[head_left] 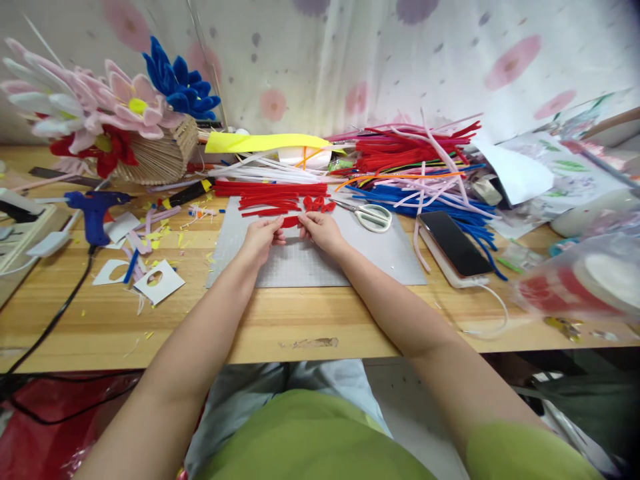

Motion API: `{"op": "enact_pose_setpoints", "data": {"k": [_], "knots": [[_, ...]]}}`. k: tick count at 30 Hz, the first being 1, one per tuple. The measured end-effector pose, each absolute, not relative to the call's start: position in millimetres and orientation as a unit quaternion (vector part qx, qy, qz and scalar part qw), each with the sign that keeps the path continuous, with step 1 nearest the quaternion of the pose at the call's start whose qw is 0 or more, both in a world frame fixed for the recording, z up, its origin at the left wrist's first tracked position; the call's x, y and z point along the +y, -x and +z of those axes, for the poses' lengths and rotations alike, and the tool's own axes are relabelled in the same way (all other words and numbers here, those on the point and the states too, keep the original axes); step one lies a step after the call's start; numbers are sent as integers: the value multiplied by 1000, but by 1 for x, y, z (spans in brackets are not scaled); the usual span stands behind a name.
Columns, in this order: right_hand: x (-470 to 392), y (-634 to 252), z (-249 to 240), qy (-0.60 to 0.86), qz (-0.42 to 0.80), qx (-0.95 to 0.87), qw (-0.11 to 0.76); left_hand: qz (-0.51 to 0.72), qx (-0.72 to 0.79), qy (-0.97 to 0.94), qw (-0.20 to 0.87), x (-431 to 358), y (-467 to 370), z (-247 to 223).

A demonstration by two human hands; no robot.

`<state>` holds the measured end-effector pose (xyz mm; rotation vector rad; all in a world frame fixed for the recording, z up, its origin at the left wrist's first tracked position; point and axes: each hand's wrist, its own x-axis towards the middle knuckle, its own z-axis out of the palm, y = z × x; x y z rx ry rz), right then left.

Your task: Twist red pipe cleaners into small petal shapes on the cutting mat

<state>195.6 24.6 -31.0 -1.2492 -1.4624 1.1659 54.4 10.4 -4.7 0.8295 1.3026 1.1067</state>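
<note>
Over the grey cutting mat (320,270), my left hand (264,240) and my right hand (320,230) pinch the two ends of a short red fuzzy piece (291,222). Both hands have their fingers closed on it. Just behind them lie cut red pipe cleaners (270,200) in rows. Several small looped red pieces (320,204) sit behind my right hand. White-handled scissors (373,217) rest on the mat to the right, touched by neither hand.
Blue glue gun (95,213) and scraps at left, beneath fuzzy flowers (135,107). Pipe cleaner bundles (410,150) and a yellow strip (260,143) lie behind the mat. A phone (454,243) on a white block and a bagged cup (575,283) stand at right.
</note>
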Motion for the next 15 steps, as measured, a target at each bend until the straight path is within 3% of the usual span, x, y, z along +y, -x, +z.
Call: {"op": "enact_pose_setpoints", "data": {"k": [4, 9, 15], "knots": [[24, -192, -29, 510, 488, -549, 448, 485, 550, -370, 570, 11, -56, -8], [21, -196, -26, 500, 515, -587, 374, 511, 560, -416, 502, 15, -50, -17], [19, -201, -21, 494, 423, -692, 314, 506, 570, -424, 490, 19, -43, -19]]}}
